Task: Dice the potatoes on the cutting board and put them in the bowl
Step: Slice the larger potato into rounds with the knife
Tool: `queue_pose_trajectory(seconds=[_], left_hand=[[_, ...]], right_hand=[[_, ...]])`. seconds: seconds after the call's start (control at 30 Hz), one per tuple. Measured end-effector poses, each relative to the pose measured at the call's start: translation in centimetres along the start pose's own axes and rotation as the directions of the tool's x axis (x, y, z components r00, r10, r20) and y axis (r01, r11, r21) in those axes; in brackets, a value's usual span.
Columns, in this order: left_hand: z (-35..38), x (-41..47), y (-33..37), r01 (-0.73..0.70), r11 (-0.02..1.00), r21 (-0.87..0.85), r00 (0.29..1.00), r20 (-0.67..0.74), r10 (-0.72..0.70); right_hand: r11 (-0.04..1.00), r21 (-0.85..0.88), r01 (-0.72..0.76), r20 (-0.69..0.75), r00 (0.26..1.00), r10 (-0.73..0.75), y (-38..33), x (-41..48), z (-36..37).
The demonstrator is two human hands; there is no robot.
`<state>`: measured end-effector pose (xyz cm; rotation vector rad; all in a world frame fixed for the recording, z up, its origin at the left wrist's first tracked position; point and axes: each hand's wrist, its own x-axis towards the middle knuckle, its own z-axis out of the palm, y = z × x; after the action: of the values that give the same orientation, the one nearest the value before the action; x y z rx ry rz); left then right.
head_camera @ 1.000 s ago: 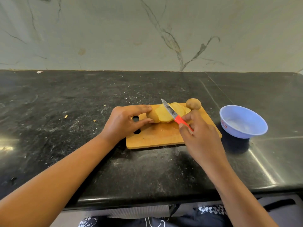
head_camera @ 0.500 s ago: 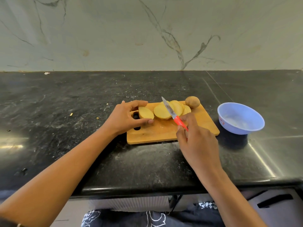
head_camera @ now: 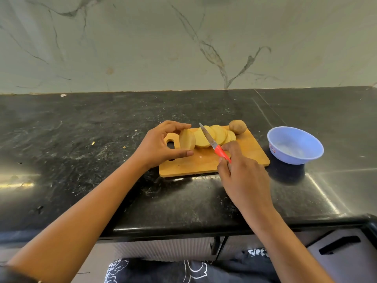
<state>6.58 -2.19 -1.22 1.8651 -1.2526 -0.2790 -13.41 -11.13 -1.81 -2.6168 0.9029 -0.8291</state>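
A wooden cutting board (head_camera: 204, 166) lies on the black counter. On it are several yellow potato slices (head_camera: 218, 133) fanned out and a whole brown potato (head_camera: 237, 126) at the far right corner. My left hand (head_camera: 159, 146) pinches one potato piece (head_camera: 187, 139) upright between thumb and fingers at the board's left end. My right hand (head_camera: 242, 176) grips a red-handled knife (head_camera: 214, 144), its blade pointing up-left over the slices. A blue plastic bowl (head_camera: 295, 156) stands to the right of the board and looks empty.
The black stone counter (head_camera: 81, 139) carries crumbs and white specks on the left. A marble wall (head_camera: 183, 48) rises behind it. The counter's front edge runs below my forearms, with a cabinet handle (head_camera: 338, 245) at the lower right.
My left hand has lifted the end potato piece from flat on the board to standing upright. The knife has stayed over the slices, and the view has shifted slightly.
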Motion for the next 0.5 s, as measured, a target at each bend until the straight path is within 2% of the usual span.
queue_pose_trajectory(seconds=[0.17, 0.27, 0.5], left_hand=[[0.4, -0.3, -1.0, 0.055, 0.992, -0.11, 0.998, -0.013, -0.056], [0.5, -0.4, -1.6, 0.077, 0.99, -0.116, 0.997, 0.003, -0.078], [0.5, -1.0, -2.0, -0.015, 0.996, -0.085, 0.997, -0.082, 0.008]], right_hand=[[1.0, 0.006, 0.006, 0.026, 1.0, -0.006, -0.9, -0.2, 0.0], [1.0, 0.007, 0.029, 0.065, 0.997, -0.03, -1.4, -0.3, 0.4], [0.999, 0.005, 0.031, 0.089, 0.996, -0.032, -2.4, -0.1, 0.9]])
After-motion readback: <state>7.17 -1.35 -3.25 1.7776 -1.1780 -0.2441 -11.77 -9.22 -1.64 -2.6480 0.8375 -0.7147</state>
